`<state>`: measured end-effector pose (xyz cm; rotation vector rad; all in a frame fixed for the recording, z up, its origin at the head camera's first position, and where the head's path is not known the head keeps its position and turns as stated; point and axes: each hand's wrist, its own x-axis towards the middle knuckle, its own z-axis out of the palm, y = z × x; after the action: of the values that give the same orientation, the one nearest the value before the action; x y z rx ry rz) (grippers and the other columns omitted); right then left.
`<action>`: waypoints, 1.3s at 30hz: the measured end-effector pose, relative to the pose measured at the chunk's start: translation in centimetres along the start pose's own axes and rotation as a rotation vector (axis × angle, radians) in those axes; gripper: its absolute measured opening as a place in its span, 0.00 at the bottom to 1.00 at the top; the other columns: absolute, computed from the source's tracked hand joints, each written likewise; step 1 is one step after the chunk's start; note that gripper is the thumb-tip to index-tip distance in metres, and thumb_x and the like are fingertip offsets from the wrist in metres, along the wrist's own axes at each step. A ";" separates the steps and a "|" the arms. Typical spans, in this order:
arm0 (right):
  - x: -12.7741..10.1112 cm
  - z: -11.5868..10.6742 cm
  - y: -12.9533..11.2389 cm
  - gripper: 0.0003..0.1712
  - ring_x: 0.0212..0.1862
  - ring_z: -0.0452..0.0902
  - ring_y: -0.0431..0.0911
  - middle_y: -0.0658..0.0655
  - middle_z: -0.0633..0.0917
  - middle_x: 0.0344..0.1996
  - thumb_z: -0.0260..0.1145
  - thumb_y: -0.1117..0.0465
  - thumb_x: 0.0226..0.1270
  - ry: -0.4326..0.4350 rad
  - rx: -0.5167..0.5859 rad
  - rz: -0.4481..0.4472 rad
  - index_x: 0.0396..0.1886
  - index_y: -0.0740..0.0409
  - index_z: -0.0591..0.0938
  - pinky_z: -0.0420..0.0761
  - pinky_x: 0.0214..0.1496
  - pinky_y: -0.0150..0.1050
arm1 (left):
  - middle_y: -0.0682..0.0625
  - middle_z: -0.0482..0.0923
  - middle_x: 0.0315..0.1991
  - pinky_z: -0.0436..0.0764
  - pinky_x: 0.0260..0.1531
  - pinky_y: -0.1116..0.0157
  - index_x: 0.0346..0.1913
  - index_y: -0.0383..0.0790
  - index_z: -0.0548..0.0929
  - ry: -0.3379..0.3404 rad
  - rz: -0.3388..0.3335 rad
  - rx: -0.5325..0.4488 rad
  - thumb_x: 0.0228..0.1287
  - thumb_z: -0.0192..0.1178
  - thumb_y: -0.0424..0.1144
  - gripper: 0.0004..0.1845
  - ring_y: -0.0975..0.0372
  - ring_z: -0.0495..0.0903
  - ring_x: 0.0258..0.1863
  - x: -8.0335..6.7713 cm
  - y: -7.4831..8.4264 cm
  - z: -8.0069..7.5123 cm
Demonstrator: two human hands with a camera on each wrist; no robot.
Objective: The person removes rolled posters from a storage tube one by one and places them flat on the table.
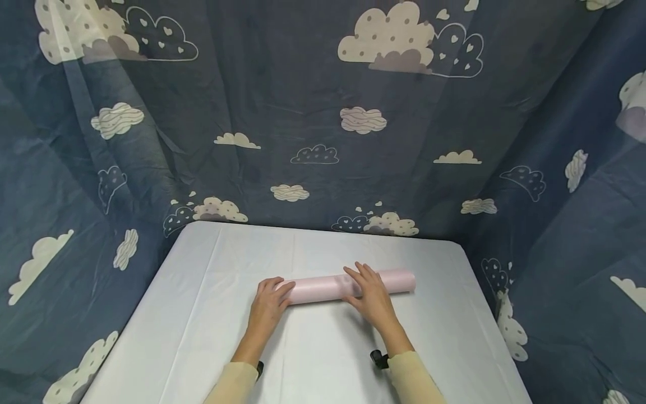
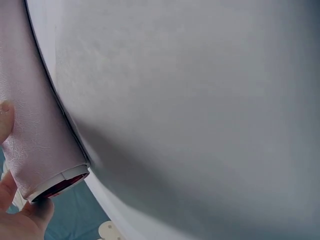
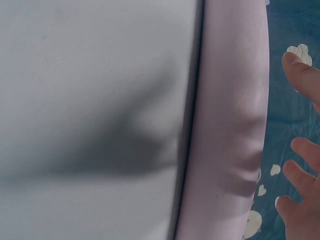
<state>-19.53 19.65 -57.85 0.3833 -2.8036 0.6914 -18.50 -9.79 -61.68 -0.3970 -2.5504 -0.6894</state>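
Observation:
A long pink roll (image 1: 323,288) lies crosswise on the white-covered table. Its skin looks finely textured in the left wrist view, where the roll's hollow end (image 2: 60,185) shows a pale rim and dark red inside. At the left end, my left hand (image 1: 266,307) holds the roll, thumb on its side and fingers around the end. Over the right half, my right hand (image 1: 372,297) is spread, thumb on the near side and fingers toward the far side. In the right wrist view, that hand's fingers (image 3: 300,177) look apart from the pink surface, casting shadows on it.
The table (image 1: 227,258) has a white cover with fold creases and rounded far corners. Dark blue curtains (image 1: 282,84) with a cloud print hang behind it and along both sides. A small black device (image 1: 378,359) sits at the right wrist.

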 end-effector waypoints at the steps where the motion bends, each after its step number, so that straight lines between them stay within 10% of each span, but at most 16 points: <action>1: 0.0 0.0 -0.1 0.43 0.80 0.66 0.66 0.64 0.74 0.77 0.84 0.51 0.58 0.002 0.000 -0.005 0.74 0.45 0.78 0.64 0.81 0.69 | 0.42 0.84 0.57 0.86 0.56 0.48 0.56 0.49 0.91 -0.003 0.001 -0.004 0.54 0.80 0.36 0.24 0.45 0.79 0.59 0.1 0.1 0.1; 39: 1.4 2.2 -2.5 0.41 0.77 0.71 0.62 0.61 0.78 0.74 0.83 0.50 0.58 -0.042 -0.048 -0.083 0.72 0.42 0.79 0.69 0.78 0.69 | 0.45 0.83 0.62 0.83 0.65 0.53 0.60 0.52 0.89 -0.116 0.009 0.013 0.60 0.77 0.41 0.23 0.49 0.78 0.64 3.3 2.9 3.0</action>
<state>-20.42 16.22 -58.29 0.5079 -2.8192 0.6032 -21.30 -5.31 -61.14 -0.4555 -2.6588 -0.6641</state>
